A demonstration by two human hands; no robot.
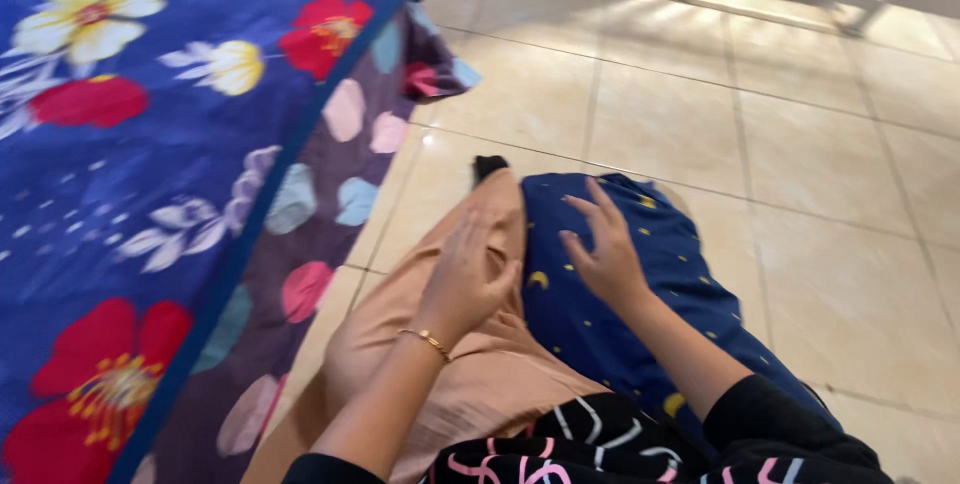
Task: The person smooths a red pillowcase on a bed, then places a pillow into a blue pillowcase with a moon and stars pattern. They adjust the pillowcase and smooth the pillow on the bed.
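The left hand [468,279] lies flat on a tan cloth [470,364], palm down, fingers together and stretched forward, gripping nothing. A thin gold bracelet [428,341] circles its wrist. The right hand [600,249] rests just beside it on a dark blue cloth [640,304] dotted with small yellow moons and stars; its fingers are spread wide and slightly curled, pressing on the fabric without closing around it.

The two cloths lie side by side under the hands, touching along a line that runs between them, the tan one under the left hand and the blue one under the right. Both stretch forward past the fingertips, where a small black piece [488,166] shows at the far end of the tan cloth. Nearer than the wrists, a black cloth with pink and white line patterns [560,449] overlaps both.

To the left of the left hand hangs a blue bedsheet with big red, yellow and white flowers [130,194], its purple border close to the tan cloth. Ahead of and to the right of the right hand spreads a cream tiled floor [800,164]
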